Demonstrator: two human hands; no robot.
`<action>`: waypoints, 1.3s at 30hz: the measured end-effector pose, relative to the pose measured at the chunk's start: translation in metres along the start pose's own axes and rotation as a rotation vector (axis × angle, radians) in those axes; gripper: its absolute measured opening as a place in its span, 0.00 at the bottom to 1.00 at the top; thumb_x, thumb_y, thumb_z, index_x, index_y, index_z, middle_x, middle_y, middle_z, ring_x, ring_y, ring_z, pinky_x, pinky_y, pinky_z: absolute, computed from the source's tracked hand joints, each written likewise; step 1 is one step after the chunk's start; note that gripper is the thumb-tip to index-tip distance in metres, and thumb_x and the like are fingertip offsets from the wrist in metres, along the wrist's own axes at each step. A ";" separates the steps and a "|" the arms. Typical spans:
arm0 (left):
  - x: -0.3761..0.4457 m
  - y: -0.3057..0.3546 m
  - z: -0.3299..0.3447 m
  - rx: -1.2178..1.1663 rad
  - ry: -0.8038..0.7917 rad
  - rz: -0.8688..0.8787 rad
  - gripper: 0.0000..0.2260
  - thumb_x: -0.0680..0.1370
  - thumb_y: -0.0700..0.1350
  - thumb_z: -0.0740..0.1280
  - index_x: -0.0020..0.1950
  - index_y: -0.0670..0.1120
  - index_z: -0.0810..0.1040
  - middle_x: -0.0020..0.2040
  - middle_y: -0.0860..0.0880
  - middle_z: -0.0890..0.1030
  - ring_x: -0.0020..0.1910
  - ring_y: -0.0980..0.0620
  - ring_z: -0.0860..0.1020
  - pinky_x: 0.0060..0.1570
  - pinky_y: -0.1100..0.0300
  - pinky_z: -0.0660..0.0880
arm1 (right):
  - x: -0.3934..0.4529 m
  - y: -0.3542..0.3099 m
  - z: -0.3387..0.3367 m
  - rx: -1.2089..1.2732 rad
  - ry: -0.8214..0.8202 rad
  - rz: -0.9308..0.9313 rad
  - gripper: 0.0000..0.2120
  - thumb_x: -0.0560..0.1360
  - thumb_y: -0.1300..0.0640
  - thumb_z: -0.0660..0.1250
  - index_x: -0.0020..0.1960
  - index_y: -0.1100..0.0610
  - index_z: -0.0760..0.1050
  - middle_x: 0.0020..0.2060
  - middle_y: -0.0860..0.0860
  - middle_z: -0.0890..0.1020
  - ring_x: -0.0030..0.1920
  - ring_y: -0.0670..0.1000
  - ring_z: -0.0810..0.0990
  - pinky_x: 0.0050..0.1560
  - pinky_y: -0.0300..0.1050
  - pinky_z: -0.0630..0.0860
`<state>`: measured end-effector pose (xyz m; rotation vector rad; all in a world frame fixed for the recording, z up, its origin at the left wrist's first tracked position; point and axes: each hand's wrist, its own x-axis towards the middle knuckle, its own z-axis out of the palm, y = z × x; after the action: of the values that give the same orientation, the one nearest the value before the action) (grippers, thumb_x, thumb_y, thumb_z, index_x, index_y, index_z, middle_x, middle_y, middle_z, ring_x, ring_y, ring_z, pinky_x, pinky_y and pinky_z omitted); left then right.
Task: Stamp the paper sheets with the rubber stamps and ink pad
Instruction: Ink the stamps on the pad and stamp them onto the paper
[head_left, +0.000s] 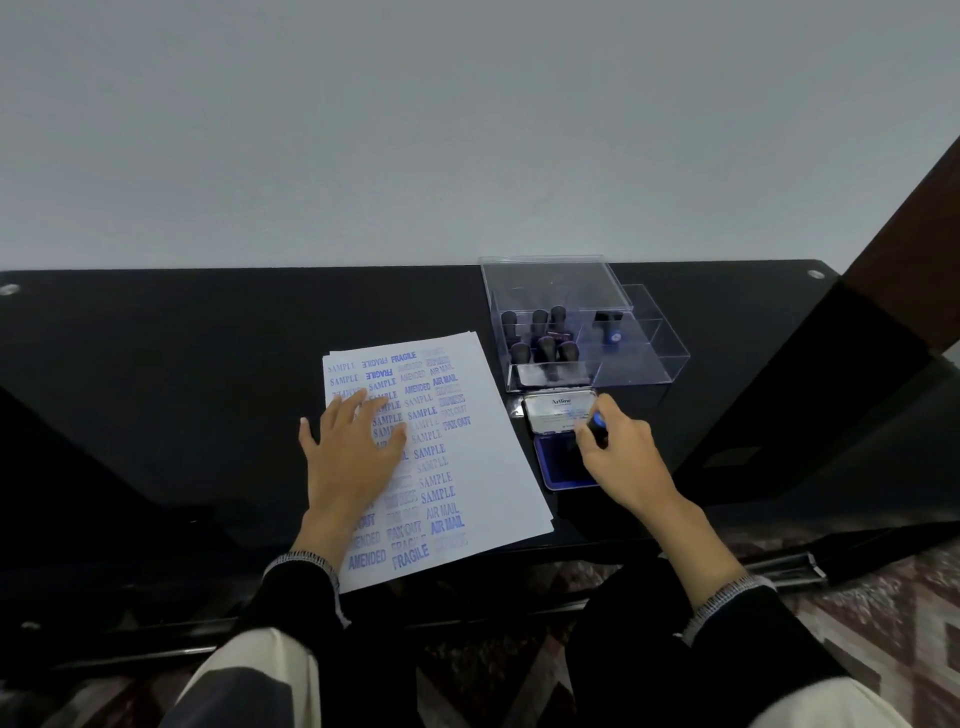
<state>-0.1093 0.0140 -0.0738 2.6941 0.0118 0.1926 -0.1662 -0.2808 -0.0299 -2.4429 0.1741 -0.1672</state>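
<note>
On my feed, the right hand (618, 452) had its fingers curled round a black rubber stamp (598, 427), pinching it by the handle, whose blue-tipped top poked out above the knuckles. That stamp stood over the ink pad (558, 465), a blue pad in its open tin, and I couldn't tell whether the stamp face was actually touching the ink, because the hand covered it. The tin's silver lid (556, 413) lay flipped back just beyond, its printed inside face up.

Over on the other side, the left hand (353, 452) lay flat with fingers spread and straight, pressing down on the paper sheets (498, 467). That small stack sat slightly askew on the black table (182, 364), just left of the ink pad, and the top sheet was already crowded with blue stamp marks: SAMPLE, FRAGILE, AMENDED, AIR MAIL, FAX OUT. The hand covered the middle-left part of the sheet.

Further back, right behind the lid, stood a clear plastic box (660, 358) with compartments. Its left section held six dark upright stamps (540, 338), and one more stamp (609, 325) stood alone in the right section. Both dark sleeves (306, 587) with patterned cuffs reached in from the bottom. A pale wall (467, 130) filled the view behind the table.
</note>
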 end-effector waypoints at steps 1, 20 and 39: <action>0.000 0.000 0.000 0.000 0.000 0.001 0.23 0.80 0.59 0.59 0.73 0.53 0.68 0.77 0.52 0.63 0.78 0.50 0.54 0.74 0.40 0.42 | -0.003 -0.002 0.002 0.005 -0.009 -0.003 0.08 0.79 0.54 0.60 0.44 0.53 0.63 0.35 0.58 0.77 0.34 0.61 0.77 0.32 0.59 0.74; -0.003 0.012 0.003 -0.055 0.095 0.177 0.11 0.82 0.46 0.61 0.60 0.46 0.79 0.58 0.52 0.78 0.58 0.52 0.73 0.57 0.56 0.69 | -0.006 -0.021 0.011 -0.280 -0.068 -0.068 0.07 0.80 0.58 0.59 0.46 0.54 0.60 0.31 0.48 0.70 0.33 0.55 0.73 0.31 0.45 0.65; -0.008 0.011 0.009 -0.367 0.026 0.180 0.04 0.77 0.49 0.68 0.50 0.56 0.83 0.59 0.59 0.78 0.62 0.59 0.69 0.62 0.61 0.59 | 0.033 -0.083 0.053 0.029 -0.228 -0.325 0.07 0.80 0.55 0.62 0.50 0.59 0.70 0.32 0.51 0.75 0.30 0.47 0.70 0.31 0.35 0.67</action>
<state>-0.1166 -0.0001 -0.0778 2.3248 -0.2365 0.2578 -0.1179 -0.1900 -0.0155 -2.4245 -0.3242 -0.0316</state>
